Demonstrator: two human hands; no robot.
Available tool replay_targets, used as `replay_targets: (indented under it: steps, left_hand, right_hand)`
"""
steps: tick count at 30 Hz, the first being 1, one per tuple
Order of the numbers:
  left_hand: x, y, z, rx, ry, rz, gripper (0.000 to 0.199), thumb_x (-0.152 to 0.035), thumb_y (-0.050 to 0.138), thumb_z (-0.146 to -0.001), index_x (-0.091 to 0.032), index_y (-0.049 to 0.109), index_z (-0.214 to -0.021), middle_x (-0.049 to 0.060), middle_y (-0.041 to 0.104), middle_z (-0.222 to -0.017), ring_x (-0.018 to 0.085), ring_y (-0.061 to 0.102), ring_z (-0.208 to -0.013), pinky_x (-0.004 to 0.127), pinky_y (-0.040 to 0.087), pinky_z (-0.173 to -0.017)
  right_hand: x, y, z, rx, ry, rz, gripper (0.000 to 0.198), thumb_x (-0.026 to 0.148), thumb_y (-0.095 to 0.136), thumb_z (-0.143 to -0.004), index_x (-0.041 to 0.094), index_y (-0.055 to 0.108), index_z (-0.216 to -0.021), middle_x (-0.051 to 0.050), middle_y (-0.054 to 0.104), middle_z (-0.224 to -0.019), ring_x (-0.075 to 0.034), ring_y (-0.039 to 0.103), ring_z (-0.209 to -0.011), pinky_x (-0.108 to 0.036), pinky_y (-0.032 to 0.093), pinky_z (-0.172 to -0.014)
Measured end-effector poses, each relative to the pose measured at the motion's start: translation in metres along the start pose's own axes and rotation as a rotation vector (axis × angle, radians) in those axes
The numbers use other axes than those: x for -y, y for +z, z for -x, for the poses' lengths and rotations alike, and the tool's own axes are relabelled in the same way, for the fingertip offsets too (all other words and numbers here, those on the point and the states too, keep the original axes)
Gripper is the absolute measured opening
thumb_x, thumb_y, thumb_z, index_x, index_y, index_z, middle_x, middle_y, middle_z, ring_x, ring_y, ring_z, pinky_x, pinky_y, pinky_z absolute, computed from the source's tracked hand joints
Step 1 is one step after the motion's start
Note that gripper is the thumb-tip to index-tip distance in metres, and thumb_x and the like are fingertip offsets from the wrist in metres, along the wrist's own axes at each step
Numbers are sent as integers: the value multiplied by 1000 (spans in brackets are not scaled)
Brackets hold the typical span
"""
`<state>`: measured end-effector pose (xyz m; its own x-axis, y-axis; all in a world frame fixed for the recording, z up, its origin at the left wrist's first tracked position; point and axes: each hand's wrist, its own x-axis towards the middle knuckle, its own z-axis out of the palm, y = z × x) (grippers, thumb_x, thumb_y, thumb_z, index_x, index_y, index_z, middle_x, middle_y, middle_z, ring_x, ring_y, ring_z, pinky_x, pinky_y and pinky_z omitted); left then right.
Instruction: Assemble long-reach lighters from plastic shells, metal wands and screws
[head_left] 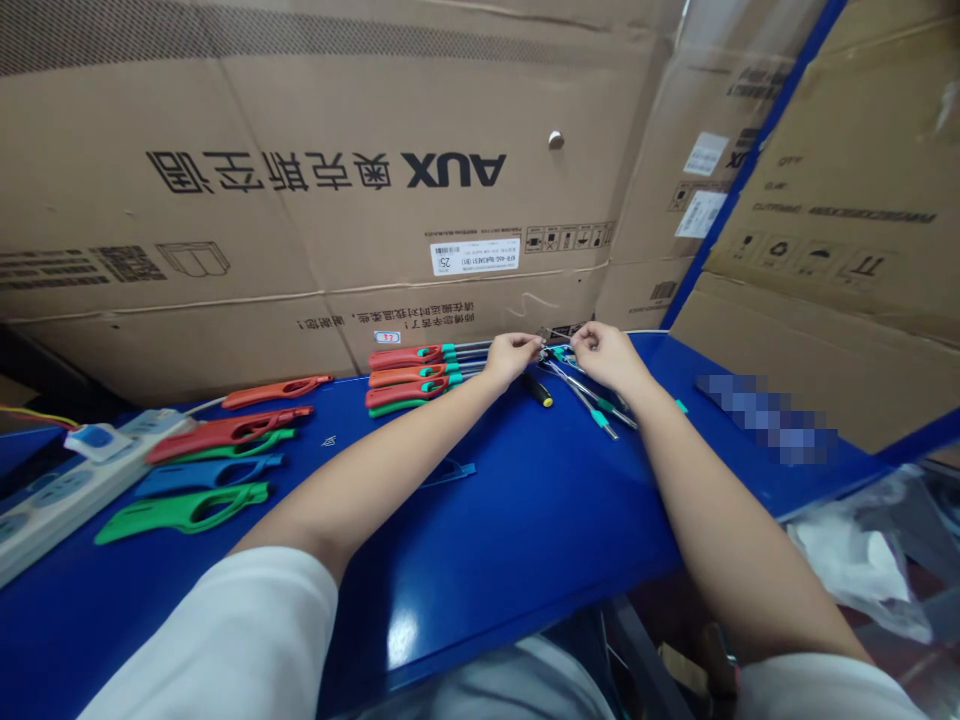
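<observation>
A tall cardboard panel [360,110] stands close behind the work, walling off the far side of the blue table [570,500], with a second cardboard panel [832,330] at the right. On the left lie a white power strip [112,480] and loose handle shells [251,460] in orange, red, green and blue. Nearer the middle, red and orange lighters [405,375] sit in a stack, their metal tubes running right, behind the left hand [516,358]. A black screwdriver handle [537,388] and teal-tipped rods [589,395] crowd the tabletop just below and between the hands; the rods slant toward the near right. The thin piece [561,336] is above their far ends, its long axis roughly crosswise, dipping slightly rightward. The right hand [606,352] pinches its right end between thumb and forefinger; the left fingertips are drawn together by the other end, but whether they grasp it cannot be told.
</observation>
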<state>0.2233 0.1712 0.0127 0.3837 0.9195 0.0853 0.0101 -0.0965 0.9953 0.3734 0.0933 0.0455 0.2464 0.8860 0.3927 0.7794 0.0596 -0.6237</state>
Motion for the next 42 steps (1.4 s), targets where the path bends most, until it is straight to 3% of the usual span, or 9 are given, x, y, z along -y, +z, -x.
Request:
replay_targets:
  steps: [6, 12, 17, 22, 27, 31, 34, 39, 42]
  left_hand:
    - [-11, 1, 7, -17, 191, -138, 24, -30, 65, -94, -13, 71, -109, 12, 72, -111, 22, 67, -101, 36, 55, -90]
    - [-22, -33, 48, -77, 411, -348, 22, -18, 76, -81, -14, 76, -102, 8, 77, -87, 20, 69, -81, 31, 53, -80]
    - [-28, -80, 108, -71, 528, -536, 9, -24, 74, -82, -20, 78, -90, 6, 78, -88, 20, 69, -80, 32, 53, -81]
    - [-35, -120, 182, -53, 682, -828, 15, -28, 65, -93, -20, 76, -99, 6, 78, -97, 20, 73, -86, 30, 56, -83]
    - [-38, -142, 240, -52, 556, -948, 18, -30, 59, -97, -21, 74, -97, 4, 77, -89, 17, 70, -76, 26, 55, -72]
    - [-35, -150, 250, -48, 422, -862, 15, -30, 63, -93, -20, 75, -96, 3, 75, -83, 15, 68, -70, 23, 53, -64]
    - [-30, -154, 247, 9, 382, -816, 13, -27, 66, -91, -20, 76, -93, 3, 75, -84, 14, 68, -71, 22, 53, -64]
    - [-25, -158, 247, 66, 377, -861, 13, -24, 66, -90, -20, 77, -96, 3, 73, -81, 14, 66, -68, 23, 52, -65]
    - [-24, -159, 248, 63, 392, -885, 15, -26, 64, -92, -20, 77, -98, 4, 74, -84, 15, 67, -71, 25, 53, -68]
  right_hand:
    - [0, -1, -2, -54, 8, -133, 10, 26, 53, -85, 19, 58, -80, -2, 64, -68, -16, 57, -62, -28, 43, -65]
    - [17, -4, 5, 81, -18, -259, 13, 28, 51, -89, 19, 57, -82, 1, 61, -64, -13, 54, -56, -26, 44, -62]
    - [36, 3, 24, 418, -181, -262, 22, 34, 51, -93, 18, 61, -81, -1, 63, -68, -14, 57, -63, -25, 45, -64]
    - [63, 17, 55, 844, -401, -201, 28, 33, 46, -98, 17, 67, -89, -2, 67, -74, -14, 61, -69, -24, 46, -67]
    - [92, 33, 91, 1122, -526, -260, 27, 32, 48, -98, 16, 69, -90, -1, 67, -72, -12, 59, -64, -23, 44, -62]
    - [95, 40, 105, 1203, -519, -416, 21, 25, 58, -93, 17, 59, -112, -1, 68, -82, -12, 62, -74, -24, 48, -70]
    - [90, 42, 105, 1202, -469, -478, 23, 17, 57, -91, 18, 49, -112, -3, 68, -90, -13, 65, -84, -26, 50, -76]
    - [83, 44, 98, 1127, -369, -347, 17, 27, 62, -91, 20, 50, -102, 3, 61, -76, -10, 61, -60, -21, 47, -55]
    - [81, 45, 95, 1083, -357, -356, 21, 31, 66, -89, 20, 52, -99, 1, 64, -82, -11, 66, -65, -21, 51, -57]
